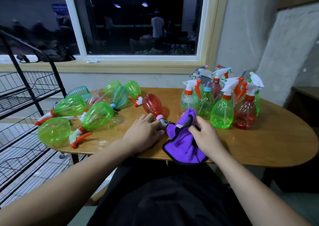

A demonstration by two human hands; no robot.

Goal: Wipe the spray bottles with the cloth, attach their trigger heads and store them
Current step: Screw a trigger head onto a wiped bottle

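Note:
A red spray bottle (152, 105) lies on its side on the wooden table (259, 144), its pink collar and grey trigger head pointing toward me. My left hand (144, 134) rests on the table with its fingers at that trigger head. My right hand (205, 136) grips a purple cloth with black edging (183, 144), which covers the tip of the trigger head and hangs over the table's near edge.
Several green, teal and clear bottles (96, 115) lie on their sides at the table's left. Several upright bottles with trigger heads (222, 111) stand at the right. A black wire rack (25, 91) stands to the left of the table. A window is behind.

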